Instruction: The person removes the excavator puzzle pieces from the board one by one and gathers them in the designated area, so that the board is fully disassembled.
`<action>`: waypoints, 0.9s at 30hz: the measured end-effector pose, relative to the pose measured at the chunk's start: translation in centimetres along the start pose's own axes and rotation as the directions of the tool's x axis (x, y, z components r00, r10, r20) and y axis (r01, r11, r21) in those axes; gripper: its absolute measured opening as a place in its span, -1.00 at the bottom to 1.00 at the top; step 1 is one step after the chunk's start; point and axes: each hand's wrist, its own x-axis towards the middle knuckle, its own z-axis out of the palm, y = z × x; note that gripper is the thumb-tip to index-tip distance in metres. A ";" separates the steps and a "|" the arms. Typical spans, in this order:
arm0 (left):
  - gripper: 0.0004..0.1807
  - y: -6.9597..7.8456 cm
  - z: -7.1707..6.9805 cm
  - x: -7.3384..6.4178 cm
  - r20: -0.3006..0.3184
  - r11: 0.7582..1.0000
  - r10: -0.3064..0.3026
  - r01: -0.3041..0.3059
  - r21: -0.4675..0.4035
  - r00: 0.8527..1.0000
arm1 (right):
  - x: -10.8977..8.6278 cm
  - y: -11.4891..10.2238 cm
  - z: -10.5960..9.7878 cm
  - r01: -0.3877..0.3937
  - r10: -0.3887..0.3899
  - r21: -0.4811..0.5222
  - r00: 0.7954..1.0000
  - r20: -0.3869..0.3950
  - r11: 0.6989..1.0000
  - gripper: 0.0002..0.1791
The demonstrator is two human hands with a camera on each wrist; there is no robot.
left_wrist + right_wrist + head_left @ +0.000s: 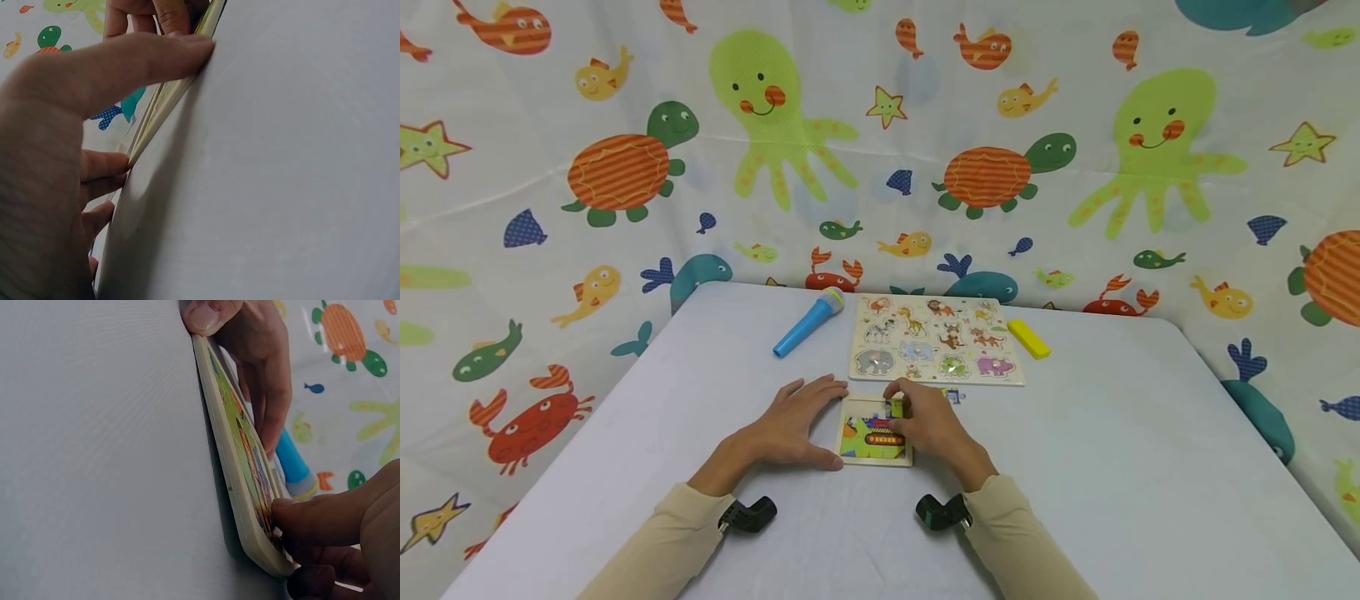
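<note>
A small wooden jigsaw tray [850, 461] lies on the table, its picture [857, 446] showing a colourful vehicle with tracks on green. My left hand [793, 421] spans its left side, thumb at the near corner and fingertips at the far one, holding it. In the left wrist view the left thumb [150, 62] crosses the tray's near edge. Over the tray's far right part, my right hand [928, 421] pinches a green puzzle piece [896, 407], mostly covered by the fingers. The right thumb [312, 519] touches the picture surface in the right wrist view.
Behind the tray lies a larger wooden animal puzzle board [936, 340]. A blue toy microphone [808, 323] lies to its left, a yellow block [1028, 339] to its right. One loose puzzle piece [953, 395] sits beyond my right hand. A sea-animal cloth [880, 150] hangs behind the table.
</note>
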 end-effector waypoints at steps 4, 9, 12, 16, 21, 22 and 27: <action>0.13 0.0 0.0 -0.1 0.009 1.000 -0.013 0.013 0.008 1.000 | 0.0 0.2 -0.1 0.009 -0.009 0.001 1.000 0.014 1.000 -0.67; 0.13 0.1 -0.1 -0.1 0.002 1.000 -0.006 0.006 -0.002 1.000 | -0.1 0.7 -0.3 0.052 -0.051 0.030 0.998 -0.024 0.998 -0.68; 0.13 0.2 -0.1 -0.1 -0.001 1.000 -0.001 0.001 -0.006 1.000 | -0.3 1.2 -0.7 0.078 -0.074 0.062 0.995 -0.067 0.995 -0.70; 0.14 0.2 0.0 0.0 -0.003 1.000 -0.003 0.003 0.000 1.000 | -0.4 1.6 -1.3 0.075 -0.065 0.092 0.992 -0.110 0.993 -0.72; 0.14 0.3 0.0 0.0 -0.005 1.000 -0.008 0.008 0.003 1.000 | -0.4 2.0 -2.5 0.050 -0.027 0.123 0.983 -0.179 0.991 -0.71; 0.14 0.3 0.0 0.0 -0.006 1.000 -0.010 0.010 0.003 1.000 | -0.4 2.1 -2.7 0.047 -0.022 0.126 0.981 -0.193 0.991 -0.71; 0.15 0.2 0.1 0.0 -0.011 1.000 -0.016 0.016 0.003 1.000 | -0.8 3.0 -3.3 0.045 -0.011 0.143 0.973 -0.230 0.989 -0.74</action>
